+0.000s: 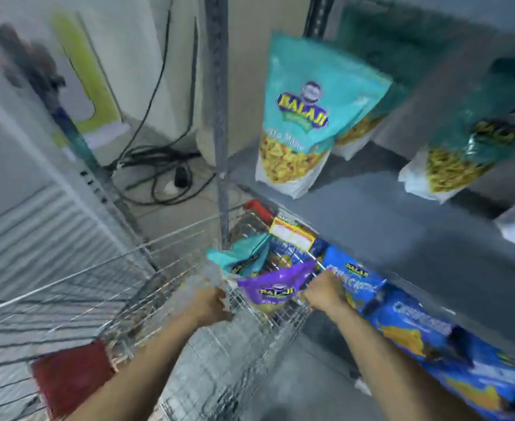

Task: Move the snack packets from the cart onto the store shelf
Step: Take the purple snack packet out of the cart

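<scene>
Wire cart [189, 268]: we see a purple packet [276, 288], a teal packet [244, 256] and a yellow-labelled one [292, 235] lying inside. Left hand [210, 303]: closed on the cart's wire edge beside the purple packet. Right hand [323, 291]: curled at the cart's far rim, touching a blue packet [402, 317]; whether it grips wire or packet we cannot tell. Grey shelf [402, 226]: two teal packets upright, one at left [310, 117], one blurred at right [468, 147].

Black cables [159, 168] lie tangled on the floor [171, 214] by the wall, around a black plug [180, 176]. A yellow-green panel [87, 74] leans against the wall [134, 41] above them, beside a blurred dark-headed pole [67, 126].
</scene>
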### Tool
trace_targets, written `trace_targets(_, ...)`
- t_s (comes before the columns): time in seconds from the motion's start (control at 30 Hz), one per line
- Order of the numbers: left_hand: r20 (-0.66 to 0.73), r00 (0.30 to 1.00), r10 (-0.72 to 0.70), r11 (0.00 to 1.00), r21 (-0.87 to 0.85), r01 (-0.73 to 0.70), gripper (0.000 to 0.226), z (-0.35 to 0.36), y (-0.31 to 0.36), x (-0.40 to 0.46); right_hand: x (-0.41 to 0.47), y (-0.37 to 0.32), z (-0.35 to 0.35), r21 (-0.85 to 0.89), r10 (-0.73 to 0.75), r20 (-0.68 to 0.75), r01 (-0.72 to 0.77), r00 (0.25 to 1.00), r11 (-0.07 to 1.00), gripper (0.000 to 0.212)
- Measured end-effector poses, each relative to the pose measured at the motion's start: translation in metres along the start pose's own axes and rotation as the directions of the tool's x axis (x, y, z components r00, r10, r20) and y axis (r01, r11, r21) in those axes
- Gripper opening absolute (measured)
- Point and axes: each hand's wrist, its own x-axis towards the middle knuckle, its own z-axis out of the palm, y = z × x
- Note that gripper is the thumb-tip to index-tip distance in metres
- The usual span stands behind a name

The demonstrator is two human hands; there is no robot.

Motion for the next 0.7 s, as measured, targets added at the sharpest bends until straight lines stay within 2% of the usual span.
trace_targets(0.03, 0.072, 0.997, -0.022, 0.991, -0.133, 0.031, 0.063, 0.013, 0.003, 0.005, 0.014, 0.0, 0.008, 0.057, 0.064, 0.007, -0.065, 0.998, 0.996, 0.031)
trace_targets(0.07, 0.093, 0.995, 0.022, 0.956, -0.294, 0.007, 0.08, 0.024, 0.009, 0.01, 0.025, -0.001, 0.016, 0.125, 0.12, 0.025, -0.122, 0.992, 0.985, 0.035)
trace_targets(0.13, 0.037, 0.994, 0.1, 0.838, -0.541, -0.064, 0.088, 0.045, 0.023, 0.02, 0.051, 0.001, 0.035, 0.377, 0.172, 0.115, -0.203, 0.978, 0.903, 0.04)
trace_targets(0.2, -0.074, 0.996, 0.049, 0.73, -0.678, -0.086, 0.075, 0.062, 0.026, 0.039, 0.068, 0.008, 0.057, 0.546, 0.164, 0.197, -0.247, 0.967, 0.801, 0.034)
trace_targets(0.23, -0.115, 0.993, -0.007, 0.696, -0.714, -0.078, 0.062, 0.069, 0.023, 0.047, 0.075, 0.013, 0.065, 0.597, 0.14, 0.205, -0.237, 0.969, 0.767, 0.032)
trace_targets(0.3, -0.172, 0.983, -0.066, 0.632, -0.77, -0.092, 0.028, 0.077, 0.018, 0.061, 0.087, 0.024, 0.076, 0.624, 0.095, 0.212, -0.209, 0.973, 0.753, 0.034)
trace_targets(0.37, -0.179, 0.979, -0.093, 0.574, -0.813, -0.094, 0.007, 0.076, 0.019, 0.069, 0.092, 0.029, 0.081, 0.613, 0.024, 0.204, -0.146, 0.979, 0.776, 0.034)
trace_targets(0.47, -0.24, 0.963, -0.124, 0.641, -0.76, -0.107, 0.006, 0.063, 0.022, 0.069, 0.08, 0.024, 0.082, 0.594, -0.109, 0.12, 0.017, 0.987, 0.804, 0.03)
trace_targets(0.57, -0.279, 0.957, -0.073, 0.722, -0.677, -0.143, 0.012, 0.03, 0.028, 0.053, 0.059, 0.011, 0.068, 0.664, -0.26, 0.026, 0.178, 0.965, 0.726, 0.028)
trace_targets(0.63, -0.338, 0.941, -0.032, 0.768, -0.61, -0.193, 0.028, 0.004, 0.027, 0.036, 0.042, -0.003, 0.052, 0.688, -0.353, -0.051, 0.289, 0.934, 0.666, 0.027)
trace_targets(0.7, -0.388, 0.922, -0.018, 0.828, -0.523, -0.204, 0.062, -0.025, 0.028, 0.013, 0.016, -0.023, 0.029, 0.695, -0.411, -0.138, 0.384, 0.901, 0.608, 0.026)
